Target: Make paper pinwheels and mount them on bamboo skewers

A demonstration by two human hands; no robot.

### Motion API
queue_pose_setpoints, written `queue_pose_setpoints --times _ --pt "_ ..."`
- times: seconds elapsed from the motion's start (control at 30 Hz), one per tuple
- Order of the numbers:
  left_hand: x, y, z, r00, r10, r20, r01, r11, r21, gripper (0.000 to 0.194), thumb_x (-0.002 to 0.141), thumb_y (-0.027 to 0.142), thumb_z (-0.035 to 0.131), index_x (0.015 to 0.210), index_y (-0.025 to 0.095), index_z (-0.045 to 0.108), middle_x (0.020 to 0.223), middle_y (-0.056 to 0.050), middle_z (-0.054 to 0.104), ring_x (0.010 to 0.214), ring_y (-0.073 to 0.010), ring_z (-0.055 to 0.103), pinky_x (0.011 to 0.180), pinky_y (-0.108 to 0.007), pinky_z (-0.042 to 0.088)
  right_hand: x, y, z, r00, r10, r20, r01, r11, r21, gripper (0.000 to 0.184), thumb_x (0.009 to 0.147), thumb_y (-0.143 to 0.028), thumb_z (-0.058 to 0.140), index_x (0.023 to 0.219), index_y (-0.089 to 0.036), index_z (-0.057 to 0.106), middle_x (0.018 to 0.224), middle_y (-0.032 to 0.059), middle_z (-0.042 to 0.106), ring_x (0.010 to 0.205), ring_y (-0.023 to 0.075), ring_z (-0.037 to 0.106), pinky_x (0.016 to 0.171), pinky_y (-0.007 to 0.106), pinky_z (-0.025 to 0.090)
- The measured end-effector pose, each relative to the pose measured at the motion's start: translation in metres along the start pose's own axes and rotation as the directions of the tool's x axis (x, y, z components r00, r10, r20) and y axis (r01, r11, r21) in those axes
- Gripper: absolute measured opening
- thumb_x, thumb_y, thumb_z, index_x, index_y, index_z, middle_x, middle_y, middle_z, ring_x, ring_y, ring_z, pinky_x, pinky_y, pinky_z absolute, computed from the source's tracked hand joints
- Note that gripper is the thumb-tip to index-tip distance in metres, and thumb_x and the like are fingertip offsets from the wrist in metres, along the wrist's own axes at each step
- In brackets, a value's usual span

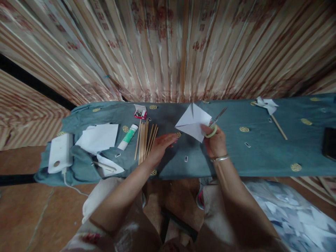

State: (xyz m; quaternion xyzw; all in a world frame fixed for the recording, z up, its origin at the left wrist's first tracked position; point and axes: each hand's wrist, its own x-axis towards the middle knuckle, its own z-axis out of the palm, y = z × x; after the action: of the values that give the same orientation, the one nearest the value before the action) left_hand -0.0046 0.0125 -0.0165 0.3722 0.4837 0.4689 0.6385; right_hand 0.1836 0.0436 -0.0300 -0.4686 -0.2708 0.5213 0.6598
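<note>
My right hand (215, 140) grips green-handled scissors (215, 122) and pinches a folded white paper square (193, 122) above the blue cloth-covered table (262, 150). My left hand (161, 145) lies open, fingers stretched flat on the cloth, just right of a bundle of wooden sticks (145, 140). A silver bangle sits on my right wrist.
A green-and-white glue tube (127, 137), a small red box of pins (140, 112), white paper sheets (98, 138) and a white charger block (60, 153) lie at left. A finished paper pinwheel on a stick (269, 108) lies at right, a dark phone (330, 143) at the far right edge. Curtains hang behind.
</note>
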Motion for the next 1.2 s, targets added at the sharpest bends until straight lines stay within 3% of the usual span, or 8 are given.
queue_pose_setpoints --times 0.13,0.27,0.4,0.47,0.6,0.7,0.77,1.2 --pt "-0.004 -0.007 0.013 0.997 -0.070 0.045 0.075 0.989 -0.127 0.036 0.059 0.045 0.084 0.075 0.015 0.070 0.079 -0.003 0.068 0.077 -0.0135 0.061 0.068 -0.023 0.046 -0.015 0.012 0.018 0.997 0.066 0.038 -0.067 0.997 0.026 0.037 0.050 -0.029 0.090 0.071 -0.022 0.061 0.070 -0.0072 0.067 0.058 0.0089 0.059 0.060 0.024 0.053" --pt "0.001 -0.007 0.011 0.987 -0.122 -0.102 0.084 0.945 -0.315 0.041 0.059 0.044 0.086 0.083 0.017 0.066 0.080 -0.001 0.067 0.071 -0.0119 0.060 0.062 -0.023 0.046 -0.025 0.017 0.027 0.985 0.101 0.139 -0.092 0.993 -0.070 0.039 0.054 -0.038 0.089 0.079 -0.022 0.064 0.071 -0.0056 0.067 0.059 0.0096 0.056 0.058 0.025 0.048" --pt "0.011 0.001 -0.004 0.974 -0.088 -0.206 0.020 0.950 -0.313 0.034 0.067 0.038 0.083 0.086 0.017 0.065 0.080 -0.003 0.069 0.072 -0.0150 0.064 0.058 -0.024 0.046 -0.031 0.009 0.022 0.957 0.122 0.263 -0.066 0.975 -0.210 0.039 0.066 -0.054 0.080 0.083 -0.022 0.067 0.067 -0.0024 0.066 0.059 0.0120 0.057 0.059 0.027 0.047" --pt "0.015 0.008 -0.013 0.967 -0.021 -0.255 -0.057 0.954 -0.293 0.027 0.073 0.035 0.079 0.089 0.018 0.065 0.084 -0.003 0.071 0.076 -0.0167 0.067 0.059 -0.024 0.048 -0.037 0.002 0.016 0.913 0.175 0.369 -0.081 0.963 -0.256 0.044 0.073 -0.061 0.072 0.093 -0.021 0.069 0.074 0.0013 0.070 0.065 0.0142 0.061 0.064 0.029 0.050" --pt "0.020 0.023 -0.023 0.930 0.119 -0.348 -0.227 0.930 -0.289 0.015 0.079 0.028 0.074 0.087 0.016 0.068 0.085 -0.004 0.074 0.079 -0.0177 0.070 0.066 -0.026 0.054 -0.054 -0.006 0.006 0.758 0.326 0.564 -0.106 0.916 -0.388 0.054 0.075 -0.065 0.068 0.104 -0.019 0.067 0.087 0.0063 0.074 0.075 0.0169 0.066 0.074 0.031 0.054" --pt "0.020 0.030 -0.023 0.922 0.141 -0.361 -0.259 0.916 -0.305 0.012 0.079 0.025 0.074 0.083 0.015 0.069 0.081 -0.006 0.074 0.080 -0.0175 0.071 0.067 -0.024 0.055 -0.065 -0.003 0.003 0.648 0.435 0.626 -0.136 0.874 -0.467 0.055 0.075 -0.064 0.070 0.105 -0.018 0.067 0.088 0.0075 0.074 0.076 0.0169 0.067 0.075 0.031 0.054" --pt "0.019 0.031 -0.021 0.924 0.117 -0.365 -0.239 0.920 -0.311 0.009 0.080 0.024 0.074 0.081 0.016 0.069 0.080 -0.006 0.074 0.077 -0.0163 0.071 0.063 -0.023 0.055 -0.069 0.000 0.002 0.610 0.477 0.633 -0.147 0.853 -0.501 0.053 0.075 -0.062 0.070 0.103 -0.017 0.067 0.085 0.0068 0.072 0.072 0.0154 0.065 0.069 0.029 0.053" --pt "0.018 0.016 -0.016 0.949 0.101 -0.298 -0.183 0.948 -0.260 0.014 0.081 0.027 0.071 0.088 0.016 0.066 0.084 -0.005 0.073 0.081 -0.0188 0.072 0.068 -0.027 0.057 -0.067 0.004 0.004 0.664 0.506 0.551 -0.175 0.821 -0.543 0.056 0.064 -0.061 0.078 0.096 -0.016 0.069 0.069 0.0014 0.065 0.060 0.0114 0.057 0.058 0.025 0.049"
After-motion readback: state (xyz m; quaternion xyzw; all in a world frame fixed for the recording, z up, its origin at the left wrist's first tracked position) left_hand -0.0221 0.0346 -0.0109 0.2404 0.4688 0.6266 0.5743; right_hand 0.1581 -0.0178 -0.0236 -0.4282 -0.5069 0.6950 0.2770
